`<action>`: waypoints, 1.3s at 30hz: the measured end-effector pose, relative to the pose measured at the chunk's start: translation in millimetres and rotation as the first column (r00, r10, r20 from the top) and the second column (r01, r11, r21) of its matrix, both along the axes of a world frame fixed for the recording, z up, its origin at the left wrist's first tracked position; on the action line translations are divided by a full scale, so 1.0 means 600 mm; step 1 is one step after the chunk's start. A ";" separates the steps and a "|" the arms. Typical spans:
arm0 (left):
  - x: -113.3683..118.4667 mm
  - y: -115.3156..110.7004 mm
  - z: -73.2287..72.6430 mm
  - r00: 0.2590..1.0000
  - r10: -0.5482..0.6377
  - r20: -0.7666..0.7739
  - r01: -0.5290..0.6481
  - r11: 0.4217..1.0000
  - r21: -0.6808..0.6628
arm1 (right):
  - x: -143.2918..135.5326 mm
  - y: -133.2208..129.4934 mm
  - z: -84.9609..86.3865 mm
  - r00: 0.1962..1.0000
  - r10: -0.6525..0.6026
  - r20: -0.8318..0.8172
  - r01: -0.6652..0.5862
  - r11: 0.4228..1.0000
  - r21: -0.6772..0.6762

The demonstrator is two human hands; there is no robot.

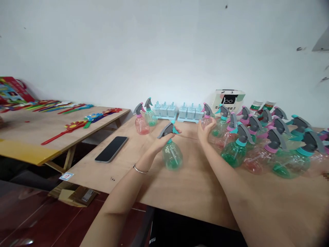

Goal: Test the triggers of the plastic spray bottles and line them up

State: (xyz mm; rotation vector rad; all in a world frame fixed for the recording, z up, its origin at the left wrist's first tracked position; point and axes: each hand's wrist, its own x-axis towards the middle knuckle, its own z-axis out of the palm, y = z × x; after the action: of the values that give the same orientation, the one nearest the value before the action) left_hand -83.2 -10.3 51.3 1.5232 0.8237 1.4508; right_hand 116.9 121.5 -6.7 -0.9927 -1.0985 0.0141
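Note:
My left hand (163, 141) is wrapped round the neck of a green spray bottle (172, 157) with a grey and teal head, upright near the middle of the table. Farther back and to the right, my right hand (207, 127) closes round a pink spray bottle (206, 112) with a grey and pink head; its lower part is hidden by the fingers. Beside that hand, several green and pink spray bottles (234, 151) crowd the right side. Another pink bottle (142, 124) and a green bottle (150, 116) stand together at the back left.
Light blue moulds (164, 111) stand at the back by the wall, left of a printed box (227, 99). A black phone (111, 149) lies on the left of the wooden table (154, 187). Colourful flower-shaped items (74, 126) lie on another table (31, 132) at the left.

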 end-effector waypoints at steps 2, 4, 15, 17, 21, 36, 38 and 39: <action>0.002 -0.003 0.003 0.994 -0.074 0.081 0.076 0.997 -0.033 | 0.013 0.043 0.012 0.996 -0.087 -0.026 0.085 0.994 -0.075; 0.005 -0.009 0.008 0.987 -0.117 0.114 0.123 0.991 -0.046 | 0.024 0.073 0.017 0.994 -0.105 -0.020 0.099 0.977 -0.190; 0.016 -0.053 0.044 0.933 -0.291 0.213 0.306 0.951 -0.039 | 0.022 -0.016 -0.053 0.963 0.214 0.163 -0.186 0.968 -0.171; 0.019 -0.055 0.044 0.917 -0.296 0.267 0.317 0.948 -0.037 | 0.021 -0.058 -0.066 0.943 0.272 0.192 -0.244 0.957 -0.158; 0.018 -0.050 0.038 0.908 -0.268 0.322 0.297 0.954 -0.045 | 0.029 -0.118 -0.070 0.912 0.335 0.237 -0.306 0.940 -0.153; 0.014 -0.039 0.035 0.943 -0.234 0.237 0.253 0.966 -0.051 | 0.031 -0.131 -0.069 0.897 0.358 0.258 -0.325 0.932 -0.162; 0.013 -0.039 0.034 0.949 -0.215 0.229 0.233 0.971 -0.054 | 0.031 -0.131 -0.069 0.892 0.369 0.261 -0.338 0.928 -0.156; 0.012 -0.038 0.033 0.949 -0.215 0.230 0.234 0.970 -0.059 | 0.031 -0.131 -0.070 0.890 0.371 0.264 -0.342 0.927 -0.152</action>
State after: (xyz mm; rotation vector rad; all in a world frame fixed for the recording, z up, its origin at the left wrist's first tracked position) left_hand -75.9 -33.0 71.4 1.3146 0.5516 1.3683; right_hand 135.3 42.7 -48.5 -0.8871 -1.5543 0.2332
